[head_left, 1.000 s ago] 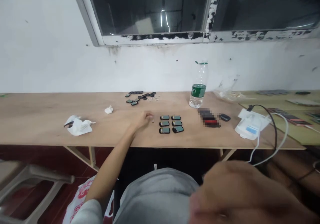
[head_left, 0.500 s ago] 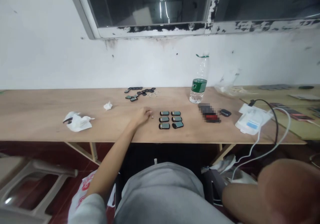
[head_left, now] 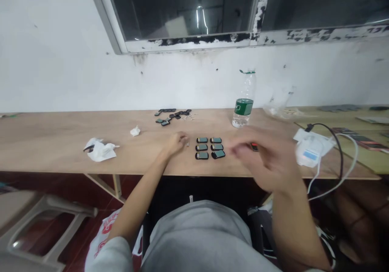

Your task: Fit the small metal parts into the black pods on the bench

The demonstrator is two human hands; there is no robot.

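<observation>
Several small black modules with grey-green faces [head_left: 201, 147] lie in two columns on the wooden table [head_left: 60, 142]. My left hand [head_left: 176, 143] rests on the table just left of them, its fingers curled; what they may hold is hidden. Beside its fingertips is a tiny whitish piece [head_left: 187, 144]. My right hand [head_left: 267, 158] is raised over the table right of the modules, with thumb and fingers curved towards each other. It is smeared by motion, so I cannot see whether anything is between the fingertips. It covers most of a dark and red object [head_left: 254, 146].
A loose pile of similar black pieces [head_left: 179, 114] and small white bits [head_left: 189, 118] lies near the wall. A green-labelled water bottle [head_left: 243, 108] stands behind my right hand. Crumpled tissues [head_left: 103, 150] are at left; a white packet [head_left: 313, 148] and cables [head_left: 340, 158] at right.
My right hand has swung up from the lower right corner to over the table beside the modules. My left hand stays by the tiny whitish piece. The view has shifted slightly.
</observation>
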